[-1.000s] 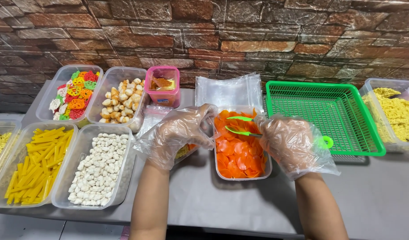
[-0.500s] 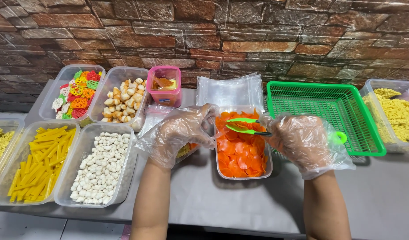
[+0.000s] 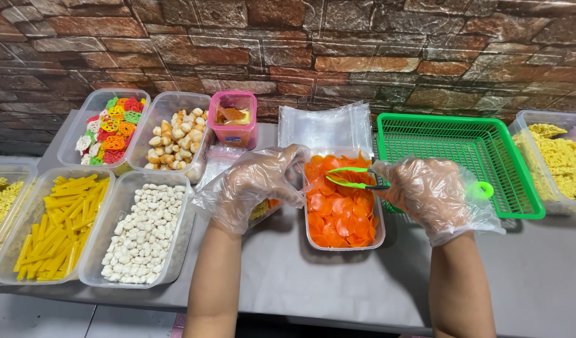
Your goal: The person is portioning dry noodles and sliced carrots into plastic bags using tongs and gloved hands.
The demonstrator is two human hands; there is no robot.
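Note:
Both hands wear loose clear plastic gloves. My right hand (image 3: 428, 191) grips green tongs (image 3: 353, 178), whose tips hover apart over a clear tub (image 3: 345, 245) of orange round chips (image 3: 335, 213). My left hand (image 3: 259, 184) rests at the tub's left rim, fingers curled on a clear plastic bag (image 3: 222, 159) that holds a few pale snacks under the palm.
A green mesh basket (image 3: 457, 128) stands right of the tub, with a tub of yellow noodle crackers (image 3: 557, 156) beyond. A stack of clear bags (image 3: 325, 125) lies behind. To the left sit tubs of white pellets (image 3: 141, 231), yellow sticks (image 3: 53, 225), colourful wheels (image 3: 109, 128), beige puffs (image 3: 172, 141) and a pink container (image 3: 236, 119).
The tongs have swung from lying across the tub's far end to pointing left over the chips. My right hand shifted slightly right. The left hand stays at the tub rim.

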